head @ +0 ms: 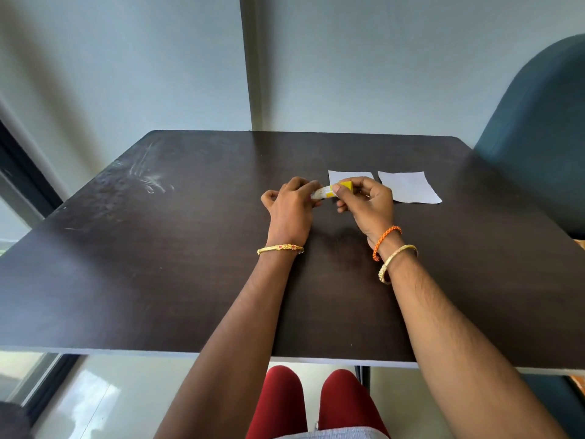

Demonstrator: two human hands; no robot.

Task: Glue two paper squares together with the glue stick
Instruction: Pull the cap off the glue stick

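Note:
A white and yellow glue stick is held level above the dark table, between both hands. My left hand grips its white body. My right hand pinches the yellow cap end with thumb and fingers. Two white paper squares lie flat side by side just beyond the hands: one paper square is partly hidden behind my right hand, the other paper square lies in full view to its right. The two squares do not touch.
A dark blue chair back stands at the table's right far corner. A pale wall rises directly behind the table. Scuff marks show on the left part of the tabletop. My knees sit under the near edge.

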